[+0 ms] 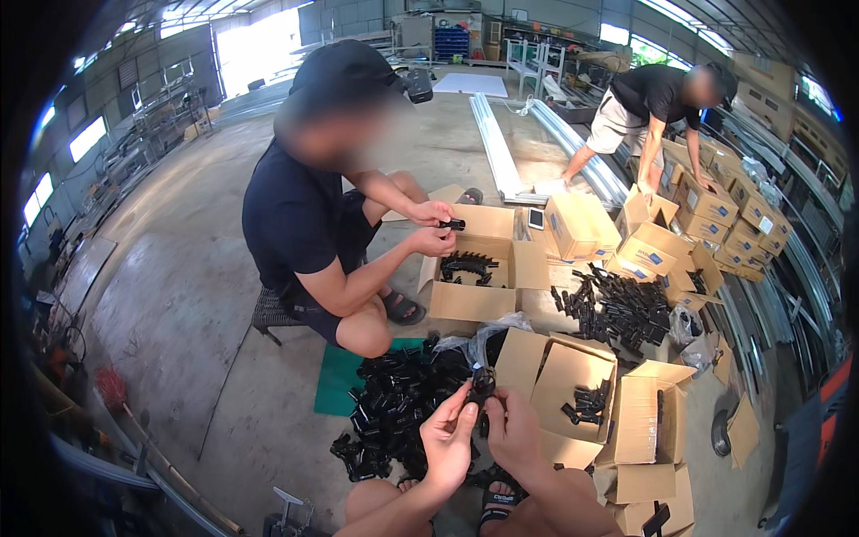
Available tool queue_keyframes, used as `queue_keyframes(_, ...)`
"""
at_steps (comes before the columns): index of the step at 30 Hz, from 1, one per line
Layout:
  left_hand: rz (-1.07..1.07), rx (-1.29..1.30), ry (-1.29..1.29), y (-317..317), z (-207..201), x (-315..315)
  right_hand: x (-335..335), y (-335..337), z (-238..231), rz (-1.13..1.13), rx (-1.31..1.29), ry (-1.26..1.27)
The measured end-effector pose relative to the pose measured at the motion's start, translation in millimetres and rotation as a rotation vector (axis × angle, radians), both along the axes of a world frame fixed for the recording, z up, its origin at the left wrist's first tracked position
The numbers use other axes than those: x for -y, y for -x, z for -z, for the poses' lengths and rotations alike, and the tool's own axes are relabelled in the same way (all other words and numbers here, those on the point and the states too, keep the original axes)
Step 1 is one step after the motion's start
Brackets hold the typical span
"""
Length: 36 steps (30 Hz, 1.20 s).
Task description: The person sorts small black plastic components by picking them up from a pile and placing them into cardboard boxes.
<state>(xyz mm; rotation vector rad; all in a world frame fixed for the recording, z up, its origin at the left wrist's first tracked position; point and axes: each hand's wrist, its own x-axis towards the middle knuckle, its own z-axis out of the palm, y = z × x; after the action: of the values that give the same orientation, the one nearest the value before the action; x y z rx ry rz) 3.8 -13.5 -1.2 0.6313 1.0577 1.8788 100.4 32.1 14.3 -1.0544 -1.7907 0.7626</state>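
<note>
My left hand (447,438) and my right hand (514,431) meet in front of me and both grip a small black plastic part (483,383) held up between the fingertips. Just below and to the left lies a heap of similar black parts (394,403) on the concrete floor. To the right of my hands stands an open cardboard box (559,380) with a few black parts (586,404) in it. My knees and a sandalled foot show at the bottom edge.
A person in black squats opposite, holding a black part over another open box (474,300). A second heap of black parts (622,309) lies to the right. Another person bends over stacked cartons (716,215) at the far right. A green mat (335,380) lies under the near heap.
</note>
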Motion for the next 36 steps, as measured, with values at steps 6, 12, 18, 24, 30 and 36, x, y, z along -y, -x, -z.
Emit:
queue_keyframes(6,-0.028,-0.135,0.009,-11.1,0.2,-2.5,-5.1,-11.0,-0.5,0.008,0.136,-0.057)
queue_keyframes(12,-0.041,-0.065,-0.064,-8.9,2.1,-5.4,-9.3,-15.1,-8.0,-0.101,0.040,0.036)
queue_keyframes(18,0.005,-0.081,-0.073,-9.1,5.1,-5.1,-12.1,-18.6,-2.6,-0.139,0.019,0.077)
queue_keyframes(24,0.024,-0.020,-0.045,-4.3,7.3,-3.1,-4.2,-13.7,-11.4,-0.093,0.006,0.122)
queue_keyframes(30,0.042,0.006,-0.069,-3.7,4.3,-2.9,-8.8,-10.0,0.0,-0.070,0.060,0.036)
queue_keyframes(36,0.026,0.039,-0.053,-7.1,-0.6,-8.7,-4.3,-12.0,-16.1,-0.023,-0.024,0.049)
